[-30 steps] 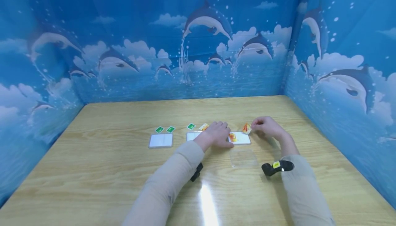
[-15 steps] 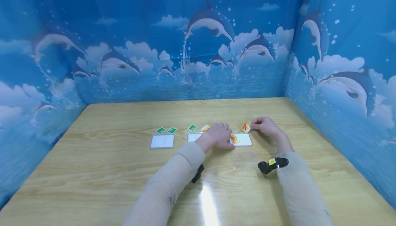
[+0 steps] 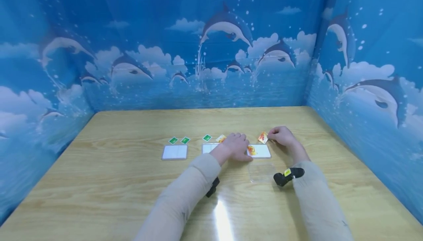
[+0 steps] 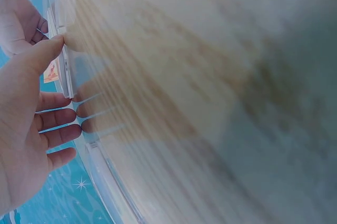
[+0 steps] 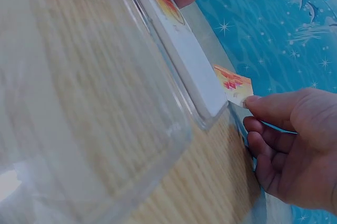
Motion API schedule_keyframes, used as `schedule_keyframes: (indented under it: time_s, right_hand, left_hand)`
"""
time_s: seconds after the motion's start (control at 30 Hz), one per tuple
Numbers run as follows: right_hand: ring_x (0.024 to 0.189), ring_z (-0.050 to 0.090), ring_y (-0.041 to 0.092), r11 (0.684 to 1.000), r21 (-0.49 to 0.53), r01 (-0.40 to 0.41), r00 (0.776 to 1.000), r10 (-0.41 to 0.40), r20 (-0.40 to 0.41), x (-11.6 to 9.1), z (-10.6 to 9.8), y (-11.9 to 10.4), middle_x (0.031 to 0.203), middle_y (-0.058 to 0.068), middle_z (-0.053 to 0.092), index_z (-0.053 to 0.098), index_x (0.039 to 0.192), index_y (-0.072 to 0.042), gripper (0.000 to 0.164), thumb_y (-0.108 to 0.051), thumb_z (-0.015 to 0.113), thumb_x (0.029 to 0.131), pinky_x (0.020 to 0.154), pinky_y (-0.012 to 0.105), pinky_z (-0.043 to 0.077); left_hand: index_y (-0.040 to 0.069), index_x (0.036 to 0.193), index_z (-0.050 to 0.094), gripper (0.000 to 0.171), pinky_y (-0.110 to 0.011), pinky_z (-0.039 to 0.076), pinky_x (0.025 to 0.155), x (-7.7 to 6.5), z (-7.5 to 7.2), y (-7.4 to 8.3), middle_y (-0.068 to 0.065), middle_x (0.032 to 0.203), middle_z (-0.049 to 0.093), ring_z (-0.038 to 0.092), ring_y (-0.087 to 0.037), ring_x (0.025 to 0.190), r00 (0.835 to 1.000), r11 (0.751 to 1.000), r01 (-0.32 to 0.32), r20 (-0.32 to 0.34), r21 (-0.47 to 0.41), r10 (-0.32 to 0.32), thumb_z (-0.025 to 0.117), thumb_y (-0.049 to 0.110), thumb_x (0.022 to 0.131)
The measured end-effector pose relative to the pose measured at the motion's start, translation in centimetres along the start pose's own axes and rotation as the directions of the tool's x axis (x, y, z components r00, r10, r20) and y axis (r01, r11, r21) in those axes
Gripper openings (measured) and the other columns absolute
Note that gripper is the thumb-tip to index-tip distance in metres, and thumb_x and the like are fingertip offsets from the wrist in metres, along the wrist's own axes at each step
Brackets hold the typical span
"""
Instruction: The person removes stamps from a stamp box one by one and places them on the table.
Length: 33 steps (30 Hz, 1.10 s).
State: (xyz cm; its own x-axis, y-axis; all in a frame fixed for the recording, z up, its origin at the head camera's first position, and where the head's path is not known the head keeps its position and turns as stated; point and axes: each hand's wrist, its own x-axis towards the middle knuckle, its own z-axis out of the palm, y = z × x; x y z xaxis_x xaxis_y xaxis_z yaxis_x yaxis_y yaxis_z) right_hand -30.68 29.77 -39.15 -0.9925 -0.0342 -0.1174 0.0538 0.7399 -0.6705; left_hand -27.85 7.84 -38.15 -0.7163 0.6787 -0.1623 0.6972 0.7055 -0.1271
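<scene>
My right hand (image 3: 283,137) pinches a corner of a small orange-and-yellow printed card (image 3: 263,137) between thumb and index finger, just behind a flat white case (image 3: 261,151). Another orange print (image 5: 167,6) covers the left part of that case, as the right wrist view shows. At the case's left end my left hand (image 3: 234,148) grips it, thumb on the near edge and index finger on the far edge. The other left fingers are spread past it in the left wrist view. A clear plastic cover (image 3: 262,173) lies in front of the case.
A second white case (image 3: 174,152) lies to the left with two green cards (image 3: 173,141) behind it. Another white case (image 3: 209,148) is partly hidden by my left arm; a green card (image 3: 207,138) and an orange card (image 3: 220,138) lie behind it. Dolphin-printed curtains enclose the table.
The view has shifted slightly. My right forearm has swung a little to the left, while the right hand still pinches the orange card. The left hand keeps its place on the white case.
</scene>
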Motion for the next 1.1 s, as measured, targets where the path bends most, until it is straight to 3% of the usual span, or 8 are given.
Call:
schedule_keyframes:
  time_s: [0.3, 0.77, 1.1]
  right_hand:
    - [0.07, 0.047, 0.017, 1.0, -0.019, 0.007, 1.0, -0.008, -0.023, 0.04, 0.42, -0.12, 0.078, 0.007, 0.055, 0.061, 0.096, 0.005, 0.019, -0.012, 0.057, 0.089, 0.062, 0.027, 0.038]
    - [0.078, 0.048, 0.022, 0.999, -0.042, -0.017, 0.999, 0.016, -0.031, 0.29, 0.64, -0.09, 0.087, 0.012, 0.056, 0.062, 0.098, 0.005, 0.021, -0.013, 0.056, 0.09, 0.065, 0.029, 0.039]
    - [0.09, 0.049, 0.027, 0.998, -0.023, -0.062, 0.998, 0.062, -0.019, 0.25, 0.52, -0.41, 0.103, 0.018, 0.056, 0.06, 0.108, 0.004, 0.024, -0.013, 0.052, 0.093, 0.074, 0.035, 0.041]
  left_hand:
    - [0.012, 0.134, 0.047, 0.07, -0.034, 0.03, 0.104, -0.11, 0.05, 0.08, -0.005, 0.131, 0.046, 0.042, -0.02, 0.12, 1.0, 1.0, 0.0, 0.002, -0.001, 0.0, 0.046, 0.063, 0.086]
    - [0.012, 0.133, 0.048, 0.069, -0.034, 0.03, 0.103, -0.12, 0.07, 0.09, -0.006, 0.131, 0.047, 0.043, -0.02, 0.119, 1.0, 1.0, -0.001, -0.007, -0.003, 0.001, 0.045, 0.063, 0.086]
    - [0.011, 0.134, 0.046, 0.071, -0.034, 0.029, 0.104, -0.15, -0.06, -0.02, -0.006, 0.132, 0.046, 0.042, -0.02, 0.12, 1.0, 1.0, 0.003, -0.006, 0.002, -0.003, 0.044, 0.063, 0.087]
